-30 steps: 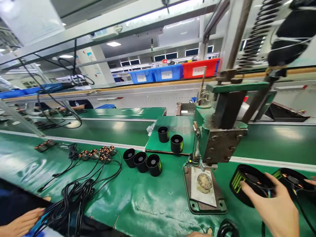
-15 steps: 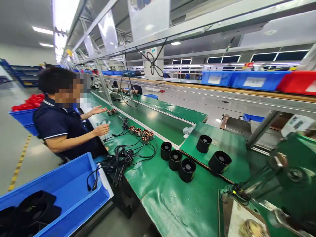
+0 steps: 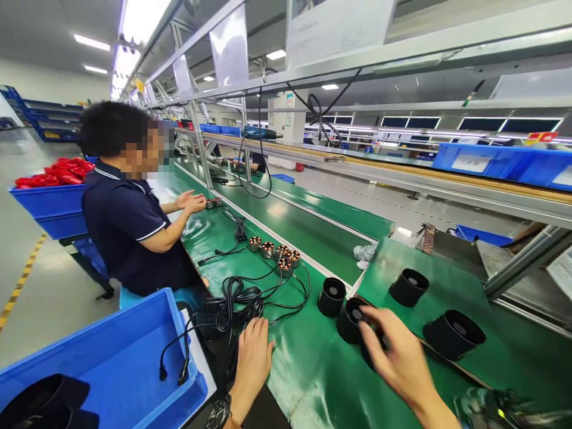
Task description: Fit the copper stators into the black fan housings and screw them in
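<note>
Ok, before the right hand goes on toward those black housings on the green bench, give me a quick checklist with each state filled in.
1. Right hand bare, holding nothing: ok.
2. Right hand over the row of black cylindrical housings on the green bench mat: ok; contact cannot tell, hand blurred.
3. Third housing of that row visible: not ok, hidden behind the hand.
4. Left hand flat on the bench edge, beside the tangle of black cables: ok.
5. Cables apart from the housings: ok.
6. Co-worker's hands away from the housings, farther along the bench: ok.
</note>
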### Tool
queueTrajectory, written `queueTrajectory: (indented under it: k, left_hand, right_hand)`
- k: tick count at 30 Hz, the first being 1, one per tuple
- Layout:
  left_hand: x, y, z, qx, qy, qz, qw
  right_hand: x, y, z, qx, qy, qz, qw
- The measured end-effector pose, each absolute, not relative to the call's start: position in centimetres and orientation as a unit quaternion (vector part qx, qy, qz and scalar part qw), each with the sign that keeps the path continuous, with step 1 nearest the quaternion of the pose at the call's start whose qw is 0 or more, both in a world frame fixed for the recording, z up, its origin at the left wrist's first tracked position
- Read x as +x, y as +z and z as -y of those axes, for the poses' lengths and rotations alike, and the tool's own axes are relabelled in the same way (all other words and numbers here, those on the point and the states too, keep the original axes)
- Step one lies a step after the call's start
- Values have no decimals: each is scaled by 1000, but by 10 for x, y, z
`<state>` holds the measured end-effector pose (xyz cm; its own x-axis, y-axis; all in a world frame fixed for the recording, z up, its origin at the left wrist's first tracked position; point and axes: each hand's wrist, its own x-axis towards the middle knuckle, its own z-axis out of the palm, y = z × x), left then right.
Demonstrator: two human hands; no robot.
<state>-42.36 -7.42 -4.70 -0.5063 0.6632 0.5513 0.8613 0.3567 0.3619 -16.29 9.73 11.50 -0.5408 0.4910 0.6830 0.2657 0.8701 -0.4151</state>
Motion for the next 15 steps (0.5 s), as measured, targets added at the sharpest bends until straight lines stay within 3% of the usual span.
queueTrajectory:
  k: [5, 10, 15]
  left_hand:
    - [-427, -62, 68, -469, -304, 810, 179]
    - [-426, -83, 75, -467, -378, 779, 179]
    - [-430, -91, 79, -476, -404, 760, 180]
  right_hand:
    - [-339, 134, -162, -261, 65, 956, 118]
    - [-435, 110, -206, -275, 59, 960, 17]
    - [-448, 87, -213, -340, 44, 940, 4]
